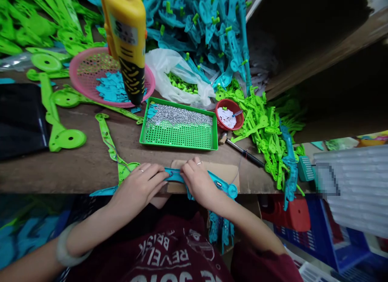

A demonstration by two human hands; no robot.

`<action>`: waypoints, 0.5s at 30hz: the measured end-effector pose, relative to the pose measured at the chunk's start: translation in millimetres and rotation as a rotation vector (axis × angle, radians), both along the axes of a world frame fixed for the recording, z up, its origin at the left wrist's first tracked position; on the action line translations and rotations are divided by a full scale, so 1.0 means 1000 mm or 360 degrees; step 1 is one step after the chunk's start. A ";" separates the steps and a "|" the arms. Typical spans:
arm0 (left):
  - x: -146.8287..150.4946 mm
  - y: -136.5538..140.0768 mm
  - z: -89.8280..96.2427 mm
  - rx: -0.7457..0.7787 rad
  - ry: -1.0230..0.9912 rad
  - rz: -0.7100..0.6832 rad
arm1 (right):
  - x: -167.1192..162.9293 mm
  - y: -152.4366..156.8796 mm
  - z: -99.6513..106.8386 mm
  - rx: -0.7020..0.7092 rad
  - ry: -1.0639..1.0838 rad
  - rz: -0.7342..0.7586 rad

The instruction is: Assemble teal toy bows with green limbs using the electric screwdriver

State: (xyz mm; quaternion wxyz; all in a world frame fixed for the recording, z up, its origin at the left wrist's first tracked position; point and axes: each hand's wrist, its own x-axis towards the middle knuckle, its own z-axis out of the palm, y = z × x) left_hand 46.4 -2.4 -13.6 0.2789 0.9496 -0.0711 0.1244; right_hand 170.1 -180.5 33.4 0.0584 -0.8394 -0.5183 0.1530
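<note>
A long blue plastic shell part (174,175) lies across the table's front edge, over a piece of brown cardboard (232,172). My left hand (142,181) is closed round it on the left, fingertips pressed together on its rim. My right hand (198,181) grips it near the middle, with fingers bent over the top. Past the right hand, the part's round end shows small metal bits and a thin wire. A blue pointed piece (104,191) sticks out left of my left hand; whether it joins the part is hidden. A green plastic shell part (113,150) with a wire touches that hand's side.
A green tray (178,147) of small screws stands ahead, with a yellow electric screwdriver (130,43) hanging above left. A pink basket (80,77), a red bowl (240,122) and a hammer (245,152) are nearby. Green shells (260,120) and blue shells (206,23) are heaped around.
</note>
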 end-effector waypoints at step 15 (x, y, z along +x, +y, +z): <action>0.002 -0.001 0.001 0.0024 0.0017 -0.0014 | 0.011 -0.018 0.001 0.0326 0.0045 -0.0007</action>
